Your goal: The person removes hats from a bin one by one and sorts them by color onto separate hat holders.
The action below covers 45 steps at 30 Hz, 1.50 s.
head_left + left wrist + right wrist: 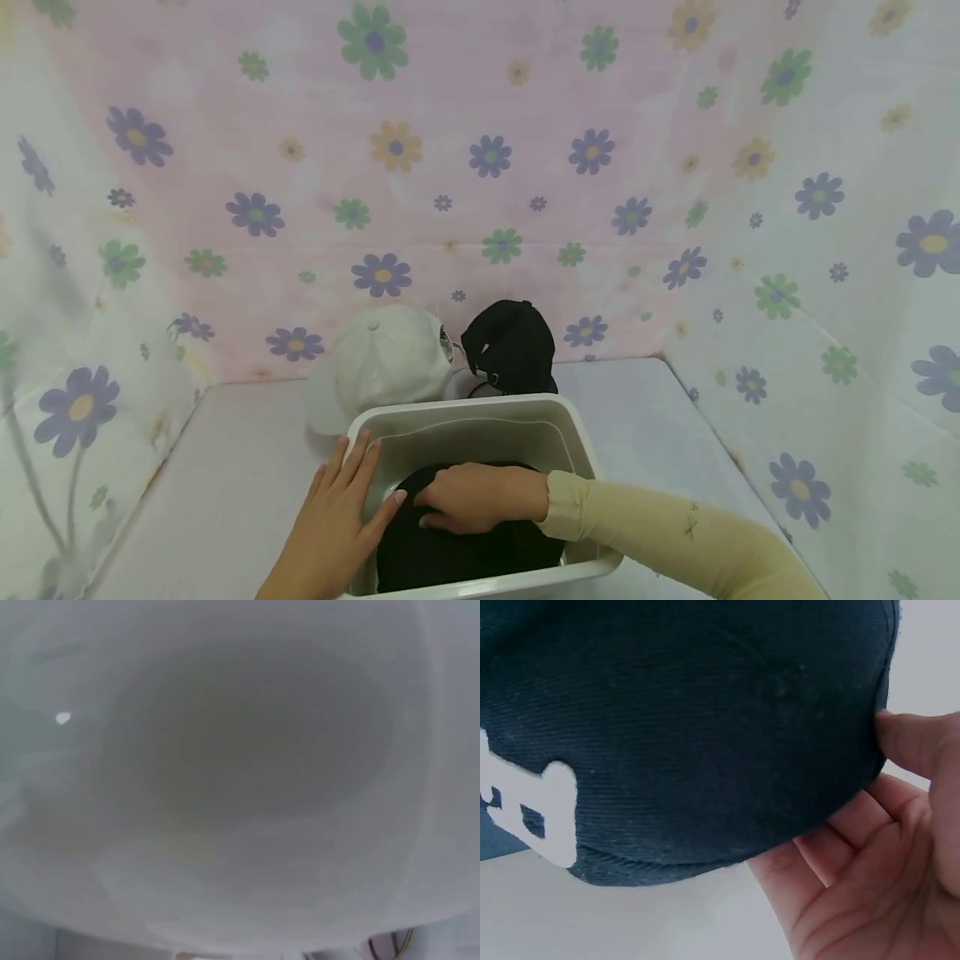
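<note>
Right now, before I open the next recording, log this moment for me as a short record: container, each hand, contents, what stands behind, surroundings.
Container: white bin on a pale table
Left hand: rests on the bin's left rim
Right hand: inside the bin, pinching the dark cap's edge
Contents: dark cap with white lettering; anything beneath is hidden
Behind bin: white cap on the left, black cap on the right
Surroundings: flowered cloth

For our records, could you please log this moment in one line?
left hand: touching white plastic bin | right hand: holding black fabric cap inside
</note>
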Tool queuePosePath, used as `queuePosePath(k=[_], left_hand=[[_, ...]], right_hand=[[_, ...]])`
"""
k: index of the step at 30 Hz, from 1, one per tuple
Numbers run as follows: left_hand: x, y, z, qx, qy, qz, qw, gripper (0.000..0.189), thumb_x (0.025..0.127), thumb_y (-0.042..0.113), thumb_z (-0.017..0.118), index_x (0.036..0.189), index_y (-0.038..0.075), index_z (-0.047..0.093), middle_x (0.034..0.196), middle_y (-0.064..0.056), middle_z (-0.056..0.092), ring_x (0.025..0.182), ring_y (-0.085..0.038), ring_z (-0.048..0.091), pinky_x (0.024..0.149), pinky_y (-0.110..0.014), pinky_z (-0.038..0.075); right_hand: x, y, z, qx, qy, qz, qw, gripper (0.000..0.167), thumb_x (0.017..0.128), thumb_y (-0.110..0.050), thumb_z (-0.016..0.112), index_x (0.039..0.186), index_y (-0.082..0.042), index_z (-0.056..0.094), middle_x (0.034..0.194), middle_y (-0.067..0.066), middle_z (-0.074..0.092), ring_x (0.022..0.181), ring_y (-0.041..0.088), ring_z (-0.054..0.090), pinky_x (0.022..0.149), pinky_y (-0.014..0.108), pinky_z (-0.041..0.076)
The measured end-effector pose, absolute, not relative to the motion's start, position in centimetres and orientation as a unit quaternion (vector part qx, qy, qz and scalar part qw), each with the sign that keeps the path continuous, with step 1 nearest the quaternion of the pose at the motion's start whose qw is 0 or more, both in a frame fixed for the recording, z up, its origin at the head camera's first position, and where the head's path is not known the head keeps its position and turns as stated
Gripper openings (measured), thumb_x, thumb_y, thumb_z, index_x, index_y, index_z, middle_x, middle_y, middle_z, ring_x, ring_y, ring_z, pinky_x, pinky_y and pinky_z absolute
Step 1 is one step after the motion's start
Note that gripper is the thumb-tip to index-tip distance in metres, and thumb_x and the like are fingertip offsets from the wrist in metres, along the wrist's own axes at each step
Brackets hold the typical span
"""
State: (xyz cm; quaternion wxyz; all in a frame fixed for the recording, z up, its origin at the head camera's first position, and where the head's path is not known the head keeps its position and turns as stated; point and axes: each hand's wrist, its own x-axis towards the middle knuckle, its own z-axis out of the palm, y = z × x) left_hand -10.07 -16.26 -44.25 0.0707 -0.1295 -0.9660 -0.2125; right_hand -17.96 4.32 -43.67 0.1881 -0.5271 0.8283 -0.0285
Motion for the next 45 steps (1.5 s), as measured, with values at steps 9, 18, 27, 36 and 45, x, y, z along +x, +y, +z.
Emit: queuePosePath(k=[9, 18, 27, 36, 45], left_hand=[[-10.2, -16.2, -44.4, -0.126, -0.968, -0.201, 0.083, 0.079, 0.101, 0.059, 0.051, 0.156, 0.003, 0.039, 0.168, -0.014, 0.024, 0.153, -0.044, 0.019, 0.115, -0.071, 0.023], [-9.9, -16.0, -44.5, -0.098, -0.975, -0.18, 0.088, 0.081, 0.1, 0.056, 0.056, 0.155, 0.0, 0.038, 0.166, -0.017, 0.027, 0.152, -0.044, 0.021, 0.115, -0.071, 0.021], [-9.6, -15.9, -44.3, -0.081, -0.98, -0.167, 0.077, 0.083, 0.1, 0.06, 0.053, 0.156, 0.001, 0.036, 0.166, -0.016, 0.026, 0.153, -0.044, 0.02, 0.115, -0.072, 0.02], [-9.5, -15.8, -44.4, -0.075, -0.981, -0.162, 0.073, 0.087, 0.1, 0.064, 0.049, 0.158, 0.002, 0.033, 0.167, -0.015, 0.026, 0.153, -0.043, 0.02, 0.116, -0.07, 0.019], [-9.7, -15.8, -44.2, -0.075, -0.98, -0.167, 0.078, 0.083, 0.102, 0.063, 0.046, 0.158, 0.004, 0.032, 0.167, -0.014, 0.025, 0.154, -0.042, 0.02, 0.116, -0.069, 0.019]], right_hand=[[-18.1, 4.8, -43.8, -0.527, 0.828, -0.038, 0.189, 0.046, 0.091, -0.042, 0.077, 0.128, -0.018, 0.069, 0.108, -0.012, 0.074, 0.085, -0.005, 0.066, 0.076, 0.013, 0.053], [-18.4, 6.2, -43.3, -0.56, 0.802, -0.112, 0.176, 0.021, 0.094, -0.026, 0.075, 0.114, -0.02, 0.076, 0.103, -0.015, 0.074, 0.087, -0.013, 0.062, 0.078, 0.004, 0.047], [-18.4, 8.5, -41.8, -0.564, 0.791, -0.166, 0.17, 0.023, 0.095, -0.023, 0.073, 0.118, -0.018, 0.075, 0.11, -0.013, 0.074, 0.096, -0.013, 0.062, 0.082, 0.003, 0.046], [-18.5, 12.3, -39.5, -0.504, 0.805, -0.26, 0.176, 0.028, 0.096, -0.015, 0.071, 0.124, -0.012, 0.072, 0.117, -0.007, 0.073, 0.101, -0.006, 0.064, 0.09, 0.013, 0.051], [-18.9, 16.1, -36.2, -0.486, 0.803, -0.325, 0.119, 0.031, 0.098, -0.012, 0.068, 0.129, -0.009, 0.07, 0.119, 0.002, 0.073, 0.101, 0.004, 0.067, 0.084, 0.023, 0.057]])
